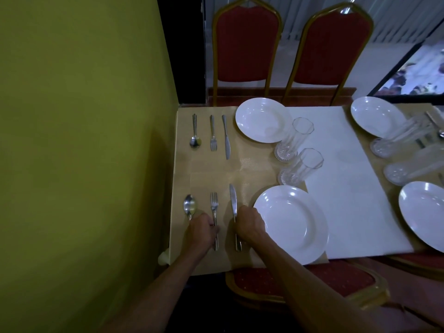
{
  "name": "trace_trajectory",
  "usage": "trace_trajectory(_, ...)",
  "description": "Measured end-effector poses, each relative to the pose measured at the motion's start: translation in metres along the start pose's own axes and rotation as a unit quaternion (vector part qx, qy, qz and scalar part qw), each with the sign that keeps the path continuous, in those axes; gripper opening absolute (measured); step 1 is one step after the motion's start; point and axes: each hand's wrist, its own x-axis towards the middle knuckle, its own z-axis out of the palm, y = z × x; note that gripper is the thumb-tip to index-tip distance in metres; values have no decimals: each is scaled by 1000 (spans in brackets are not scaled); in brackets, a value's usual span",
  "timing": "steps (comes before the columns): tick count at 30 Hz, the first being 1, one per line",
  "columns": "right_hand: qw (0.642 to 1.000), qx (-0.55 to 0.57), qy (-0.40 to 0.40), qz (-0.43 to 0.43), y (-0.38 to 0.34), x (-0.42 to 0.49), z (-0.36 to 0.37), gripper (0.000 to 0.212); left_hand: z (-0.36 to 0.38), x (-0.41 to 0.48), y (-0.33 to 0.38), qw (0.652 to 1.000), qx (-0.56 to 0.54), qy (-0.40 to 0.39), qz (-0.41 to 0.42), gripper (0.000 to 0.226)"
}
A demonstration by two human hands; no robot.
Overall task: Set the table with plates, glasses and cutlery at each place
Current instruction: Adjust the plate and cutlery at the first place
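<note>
At the near place a spoon (189, 205), a fork (214, 204) and a knife (232, 199) lie side by side on the gold cloth, left of a white plate (292, 224). My left hand (201, 229) is closed on the fork's handle and covers the spoon's handle. My right hand (248, 224) is closed on the knife's handle, beside the plate's rim. The far place has a spoon (195, 134), fork (212, 133), knife (226, 137) and plate (262, 120). Two clear glasses (294, 140) (300, 168) stand between the plates.
A green wall (84, 140) runs close along the table's left edge. Two red chairs (245, 44) (332, 46) stand at the far side, another red seat (302, 280) below me. Two more plates (377, 116) (425, 212) and glasses (398, 138) are at right on the white runner (348, 188).
</note>
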Motion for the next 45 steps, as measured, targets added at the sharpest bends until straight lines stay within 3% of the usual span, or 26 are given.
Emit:
trace_trajectory(19, 1000, 13, 6, -3, 5, 3, 7, 26, 5, 11, -10, 999, 0, -37, 5, 28)
trace_trajectory(29, 1000, 6, -8, -3, 2, 8, -1, 29, -33, 7, 10, 992, -42, -114, -42, 33)
trace_trajectory(32, 1000, 10, -4, -14, -5, 11, -6, 31, -50, 13, 1, 993, -52, -84, -66, 27)
trace_trajectory(36, 999, 4, 10, -44, -17, 9, 2, 49, -66, 17, -22, 996, -33, -10, -77, 7)
trace_trajectory(39, 998, 6, -4, -67, -22, 4, 11, 30, -67, 17, -32, 997, -6, -14, -73, 17)
trace_trajectory(45, 995, -19, -37, -91, -21, -2, 26, 25, -55, 12, -37, 998, 28, -16, -54, 27)
